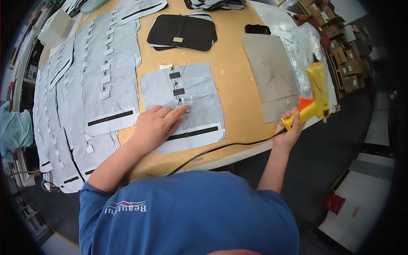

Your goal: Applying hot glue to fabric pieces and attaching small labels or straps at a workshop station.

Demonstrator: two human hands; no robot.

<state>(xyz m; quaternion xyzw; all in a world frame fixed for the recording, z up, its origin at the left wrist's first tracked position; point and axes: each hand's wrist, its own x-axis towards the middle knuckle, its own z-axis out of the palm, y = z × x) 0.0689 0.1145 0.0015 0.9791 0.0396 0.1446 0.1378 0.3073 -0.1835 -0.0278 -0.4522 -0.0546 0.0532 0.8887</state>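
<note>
A light grey fabric panel point(197, 78) with rounded corners lies before me. Thin wires, dark rectangular patches point(179, 91) and small white tabs run down its middle. Along its near edge is a white strip with a black band point(195, 132). My left hand point(156, 127) rests palm down on the panel, index finger stretched out and its tip on or beside a white tab; it holds nothing that I can see. Off the table's right side, my right hand point(291, 129) grips a yellow glue gun point(316, 95) with an orange trigger, its nozzle pointing away from me.
Similar grey panels point(95, 46) overlap on the left. Black panels point(182, 32) are stacked beyond my work. A brown-grey sheet point(272, 68), dark phone-like object point(257, 29) and clear plastic point(297, 46) lie right. The gun's black cord point(221, 147) crosses the near edge. Another person's sleeve point(17, 131) shows far left.
</note>
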